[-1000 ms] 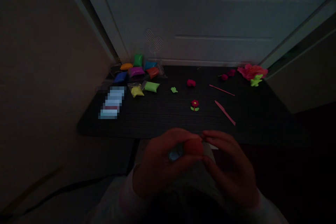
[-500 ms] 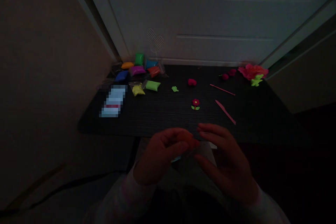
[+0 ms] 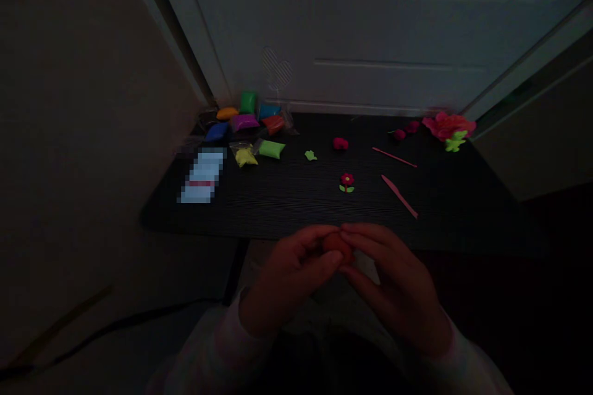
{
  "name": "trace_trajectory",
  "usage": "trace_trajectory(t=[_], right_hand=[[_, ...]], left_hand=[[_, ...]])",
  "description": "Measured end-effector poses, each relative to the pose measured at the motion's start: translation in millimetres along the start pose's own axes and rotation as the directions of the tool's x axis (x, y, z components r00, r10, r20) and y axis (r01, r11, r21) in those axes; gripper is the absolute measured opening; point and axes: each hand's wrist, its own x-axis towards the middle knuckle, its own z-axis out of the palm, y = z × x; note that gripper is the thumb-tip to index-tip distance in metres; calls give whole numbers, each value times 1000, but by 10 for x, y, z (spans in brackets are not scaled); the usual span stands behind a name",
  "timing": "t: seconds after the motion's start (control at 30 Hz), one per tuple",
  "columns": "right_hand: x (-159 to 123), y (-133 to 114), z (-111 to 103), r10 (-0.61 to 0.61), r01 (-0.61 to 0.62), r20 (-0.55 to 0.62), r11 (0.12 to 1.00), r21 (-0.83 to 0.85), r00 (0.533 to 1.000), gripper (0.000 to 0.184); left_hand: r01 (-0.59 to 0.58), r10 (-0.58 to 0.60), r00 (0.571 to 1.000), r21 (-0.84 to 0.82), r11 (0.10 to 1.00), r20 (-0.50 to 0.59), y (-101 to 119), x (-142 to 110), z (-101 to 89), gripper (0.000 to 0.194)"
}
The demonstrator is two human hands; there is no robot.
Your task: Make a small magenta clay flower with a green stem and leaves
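Note:
An orange-red lump of modelling clay (image 3: 337, 247) is held in front of the table's near edge. My left hand (image 3: 296, 271) grips it between thumb and fingers. My right hand (image 3: 398, 284) closes on its right side, fingertips and thumb against the clay. Just beyond the hands lies a small clay flower (image 3: 347, 181) with red petals, a yellow centre and green leaves. To the right of it is a pink plastic clay knife (image 3: 399, 196), and farther back a thin pink stick (image 3: 394, 157). The fingers partly hide the lump, and the light is dim.
On the dark table (image 3: 278, 197), coloured clay packets (image 3: 245, 122) cluster at back left behind a blurred bright rectangle (image 3: 202, 176). A red clay piece (image 3: 340, 144) and a green scrap (image 3: 310, 155) lie mid-table. A pink flower-shaped thing (image 3: 448, 126) sits at back right.
My right hand has moved left and its fingers now touch the clay lump. Before, it was apart from the lump with fingers spread. My left hand still holds the clay.

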Motion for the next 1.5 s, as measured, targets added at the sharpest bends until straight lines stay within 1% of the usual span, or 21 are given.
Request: trace_trajectory(t=[0.23, 0.43, 0.6, 0.67, 0.77, 0.83, 0.93, 1.03, 1.2, 1.37, 1.5], right_hand=[[3, 3, 25, -31, 31, 10, 999, -10, 999, 41], [27, -26, 11, -63, 63, 16, 998, -15, 998, 42], [40, -38, 13, -80, 80, 5, 996, -36, 997, 38], [41, -23, 33, -89, 89, -1, 994, -55, 996, 40], [44, 13, 88, -103, 100, -30, 990, -96, 994, 43], [51, 32, 125, -98, 90, -67, 990, -110, 993, 40], [70, 40, 155, -94, 82, -99, 990, -116, 991, 33], [91, 32, 154, -113, 101, -83, 986, -135, 990, 31], [108, 17, 140, -165, 154, -50, 973, -175, 985, 30], [116, 5, 124, -165, 151, -58, 969, -196, 985, 28], [118, 7, 112, -178, 166, -44, 966, -198, 983, 26]], left_hand=[[-54, 55, 998, 63, 997, -16, -33, 3, 9, 19], [-1, 1, 1000, -24, 1000, 2, -24, -10, -5, 21], [1, -3, 999, -42, 999, -32, -46, 21, 2, 18], [-8, 4, 999, -94, 996, -44, -81, 38, 27, 17], [-22, -5, 995, -265, 964, -101, -144, 58, 99, 18], [-25, -33, 988, -370, 929, -150, -171, 69, 159, 19], [-17, -68, 982, -438, 899, -178, -178, 83, 216, 18], [-16, -67, 981, -420, 907, -183, -177, 90, 214, 16], [-17, -44, 986, -359, 933, -161, -206, 83, 178, 16], [-43, -11, 989, -361, 932, -146, -230, 76, 183, 16], [-22, -24, 992, -356, 934, -124, -237, 68, 180, 14]])
